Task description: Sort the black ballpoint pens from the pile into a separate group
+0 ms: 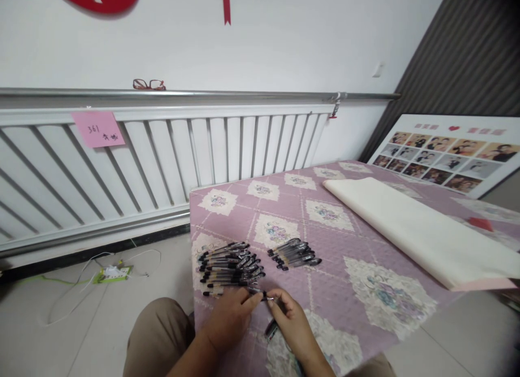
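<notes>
My left hand [229, 318] is closed on a black-and-clear pen [259, 293] at the near left of the bed-like surface. The thumb and forefinger of my right hand [296, 324] pinch the tip end of that same pen. Below the right palm shows a dark cap-like piece [271, 329]; whether the hand holds it or it lies on the cloth I cannot tell. Just beyond my left hand lies a heap of similar pens [231, 266], roughly side by side. A smaller group of pens [294, 253] lies to its right, slanted. My palms hide part of the worked pen.
The purple patterned cloth [292, 203] covers the surface. A long cream folded sheet [398, 220] lies on the right, with a photo board [442, 149] behind. Beyond is a white radiator [227, 149] with a pink note [98, 129]. A power strip [114, 274] sits on the floor.
</notes>
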`<state>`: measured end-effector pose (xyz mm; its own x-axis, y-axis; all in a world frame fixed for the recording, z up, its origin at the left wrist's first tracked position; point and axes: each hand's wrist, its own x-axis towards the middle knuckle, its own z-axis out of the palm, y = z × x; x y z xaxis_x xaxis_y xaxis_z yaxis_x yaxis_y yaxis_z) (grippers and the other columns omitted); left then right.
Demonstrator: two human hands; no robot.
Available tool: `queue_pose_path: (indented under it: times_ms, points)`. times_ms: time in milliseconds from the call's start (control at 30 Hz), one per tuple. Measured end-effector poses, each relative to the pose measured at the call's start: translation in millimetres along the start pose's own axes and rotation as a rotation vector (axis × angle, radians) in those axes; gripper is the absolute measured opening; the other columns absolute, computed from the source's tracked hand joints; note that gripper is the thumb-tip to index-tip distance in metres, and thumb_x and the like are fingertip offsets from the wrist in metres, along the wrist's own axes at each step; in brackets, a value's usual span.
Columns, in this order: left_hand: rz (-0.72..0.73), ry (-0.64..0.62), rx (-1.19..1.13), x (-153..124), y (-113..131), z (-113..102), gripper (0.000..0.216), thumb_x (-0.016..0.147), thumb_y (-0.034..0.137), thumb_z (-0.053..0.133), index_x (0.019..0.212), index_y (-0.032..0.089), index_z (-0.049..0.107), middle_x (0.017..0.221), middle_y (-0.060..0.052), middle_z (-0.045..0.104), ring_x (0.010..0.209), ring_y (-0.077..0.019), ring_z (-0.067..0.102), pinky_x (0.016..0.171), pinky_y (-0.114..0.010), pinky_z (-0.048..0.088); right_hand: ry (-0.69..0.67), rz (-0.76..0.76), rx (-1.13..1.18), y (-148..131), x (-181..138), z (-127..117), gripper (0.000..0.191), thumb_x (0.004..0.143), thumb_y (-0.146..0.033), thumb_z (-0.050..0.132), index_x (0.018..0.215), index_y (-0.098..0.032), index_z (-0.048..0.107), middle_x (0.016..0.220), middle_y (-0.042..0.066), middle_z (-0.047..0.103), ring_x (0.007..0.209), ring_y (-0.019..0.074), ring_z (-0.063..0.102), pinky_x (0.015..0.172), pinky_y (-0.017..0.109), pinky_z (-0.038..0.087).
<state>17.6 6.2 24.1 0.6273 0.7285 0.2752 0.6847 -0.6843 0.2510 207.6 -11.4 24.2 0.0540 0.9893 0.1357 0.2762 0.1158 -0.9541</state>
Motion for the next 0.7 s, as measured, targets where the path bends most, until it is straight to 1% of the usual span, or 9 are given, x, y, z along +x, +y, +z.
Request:
queue_pose_path:
  times_ms: [167,300,367,467,567,633,700]
  points:
    - [0.031,-0.008,-0.011,1,-2,3,0.051,0.085,0.007,0.046,0.131,0.029,0.045,0.101,-0.003,0.061,0.085,-0.0182,0.056,0.075,-0.030,0.046,-0.021,-0.008,-0.027,-5,-1,0,0.038,0.081,-0.055,0.056,0.089,-0.021,0.069,0.084,0.004,0.069,0.083,0.0220,0.065,0.080,0.037,0.053]
    - [0.014,0.001,-0.021,1,-1,0,0.049,0.085,0.006,0.044,0.129,0.027,0.047,0.102,-0.002,0.061,0.083,-0.0172,0.057,0.074,-0.028,0.046,0.002,0.003,-0.006,-7,0,-1,0.039,0.081,-0.057,0.055,0.086,-0.021,0.068,0.080,0.003,0.069,0.079,0.0213,0.065,0.078,0.036,0.054]
    - [0.009,0.009,-0.019,1,0,0,0.050,0.084,0.006,0.044,0.129,0.027,0.047,0.102,-0.003,0.061,0.084,-0.0178,0.057,0.075,-0.029,0.047,0.039,0.009,0.015,-4,1,-2,0.039,0.081,-0.057,0.055,0.086,-0.020,0.067,0.079,0.003,0.068,0.078,0.0213,0.065,0.076,0.035,0.054]
    - [0.009,0.035,-0.011,0,-1,1,0.051,0.082,0.005,0.046,0.129,0.026,0.048,0.102,-0.004,0.061,0.086,-0.0187,0.057,0.076,-0.030,0.048,0.141,0.030,0.032,4,2,-3,0.039,0.080,-0.056,0.056,0.088,-0.020,0.066,0.081,0.005,0.069,0.078,0.0214,0.064,0.074,0.034,0.053]
    - [-0.028,0.073,-0.006,1,-3,3,0.051,0.080,0.003,0.045,0.125,0.025,0.050,0.099,-0.004,0.061,0.082,-0.0172,0.058,0.074,-0.029,0.049,0.189,0.031,-0.002,12,2,-1,0.035,0.080,-0.052,0.056,0.089,-0.019,0.065,0.081,0.005,0.068,0.076,0.0213,0.063,0.072,0.032,0.052]
    - [-0.067,0.100,-0.013,1,-4,3,0.050,0.079,0.002,0.045,0.123,0.024,0.051,0.099,-0.004,0.061,0.082,-0.0165,0.058,0.075,-0.028,0.050,0.163,0.000,-0.067,14,1,1,0.029,0.082,-0.046,0.056,0.088,-0.019,0.064,0.082,0.005,0.068,0.078,0.0216,0.063,0.073,0.033,0.051]
    - [-0.097,0.122,-0.022,1,-4,1,0.049,0.078,0.002,0.044,0.121,0.023,0.052,0.102,-0.004,0.060,0.087,-0.0168,0.059,0.078,-0.029,0.050,0.116,-0.048,-0.160,13,1,4,0.021,0.083,-0.038,0.054,0.086,-0.020,0.065,0.083,0.005,0.068,0.081,0.0218,0.063,0.076,0.034,0.050]
